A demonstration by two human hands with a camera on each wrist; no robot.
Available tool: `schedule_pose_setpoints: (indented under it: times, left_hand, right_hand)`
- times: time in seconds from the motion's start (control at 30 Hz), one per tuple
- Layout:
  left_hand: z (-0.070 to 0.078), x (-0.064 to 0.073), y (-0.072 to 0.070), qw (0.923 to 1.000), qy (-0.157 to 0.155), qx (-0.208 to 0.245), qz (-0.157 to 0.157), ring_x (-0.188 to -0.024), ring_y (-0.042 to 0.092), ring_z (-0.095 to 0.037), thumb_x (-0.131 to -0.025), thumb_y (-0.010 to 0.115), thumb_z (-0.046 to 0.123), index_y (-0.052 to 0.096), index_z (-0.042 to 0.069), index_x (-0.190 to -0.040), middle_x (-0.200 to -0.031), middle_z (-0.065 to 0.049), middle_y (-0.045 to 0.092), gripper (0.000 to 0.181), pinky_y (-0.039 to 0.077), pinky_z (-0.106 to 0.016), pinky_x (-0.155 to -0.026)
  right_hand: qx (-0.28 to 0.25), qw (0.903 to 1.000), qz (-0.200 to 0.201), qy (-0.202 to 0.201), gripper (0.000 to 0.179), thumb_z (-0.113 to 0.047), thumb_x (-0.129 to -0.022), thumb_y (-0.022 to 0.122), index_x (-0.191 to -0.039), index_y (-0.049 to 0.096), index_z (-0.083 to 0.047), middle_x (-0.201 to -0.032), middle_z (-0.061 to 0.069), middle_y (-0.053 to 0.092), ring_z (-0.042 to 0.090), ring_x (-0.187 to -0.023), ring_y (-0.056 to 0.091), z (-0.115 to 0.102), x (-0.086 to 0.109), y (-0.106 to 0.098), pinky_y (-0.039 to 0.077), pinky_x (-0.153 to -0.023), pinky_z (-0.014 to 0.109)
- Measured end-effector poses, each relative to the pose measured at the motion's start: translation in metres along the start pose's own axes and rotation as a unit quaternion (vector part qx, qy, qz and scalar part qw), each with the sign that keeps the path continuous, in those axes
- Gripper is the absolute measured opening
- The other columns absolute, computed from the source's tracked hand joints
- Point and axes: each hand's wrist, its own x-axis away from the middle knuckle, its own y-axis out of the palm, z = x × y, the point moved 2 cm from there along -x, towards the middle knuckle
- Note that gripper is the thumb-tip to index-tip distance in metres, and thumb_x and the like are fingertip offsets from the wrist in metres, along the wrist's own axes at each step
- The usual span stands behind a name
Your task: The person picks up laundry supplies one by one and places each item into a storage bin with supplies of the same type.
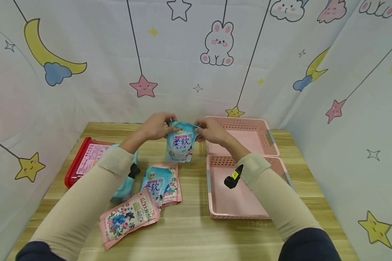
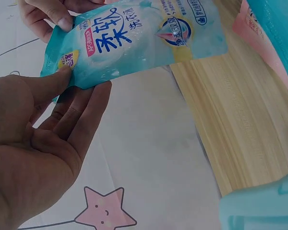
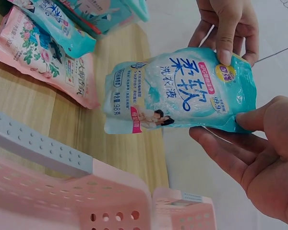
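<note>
A blue pouch of laundry detergent (image 1: 180, 145) hangs upright above the table, held by its two top corners. My left hand (image 1: 157, 126) pinches the left corner between thumb and fingers, and my right hand (image 1: 213, 131) pinches the right one. In the right wrist view the pouch front (image 3: 158, 96) shows large blue characters. Below it on the table lies a second blue pouch (image 1: 153, 183), overlapping a pink pouch (image 1: 173, 181) with a floral print. Another pink pouch (image 1: 129, 219) lies nearer the front, its corner over the blue one.
Two pink baskets stand on the right, a far one (image 1: 245, 125) and a near one (image 1: 212, 203). At the left sit a red-edged container (image 1: 88, 159) and a light blue container (image 1: 125, 190), partly behind my left forearm. A printed curtain (image 1: 183, 54) borders the table's back.
</note>
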Motion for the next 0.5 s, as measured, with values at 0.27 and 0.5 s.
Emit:
schedule_pose_setpoints:
  times: [0.27,0.5]
  left_hand:
    - [0.007,-0.001,-0.007,0.9985,0.004,-0.036,0.040,-0.081,0.068,-0.028,-0.105,0.068,0.015,0.066,0.004,-0.118,-0.108,-0.019,0.068,0.017,0.059,-0.038,-0.070]
    - [0.015,0.001,-0.010,0.9970,0.017,-0.038,0.065,-0.092,0.069,-0.031,-0.107,0.064,0.017,0.067,0.006,-0.119,-0.108,-0.017,0.069,0.016,0.057,-0.043,-0.076]
  right_hand:
    - [0.022,0.9994,0.020,-0.016,0.024,-0.009,-0.112,0.052,-0.127,0.066,0.003,-0.107,0.022,0.072,0.031,-0.092,0.077,-0.010,0.000,-0.008,0.064,-0.077,0.033]
    - [0.045,0.9969,0.043,-0.047,0.023,-0.007,-0.112,0.050,-0.125,0.067,0.003,-0.111,0.021,0.072,0.033,-0.095,0.077,-0.020,0.003,-0.014,0.064,-0.079,0.032]
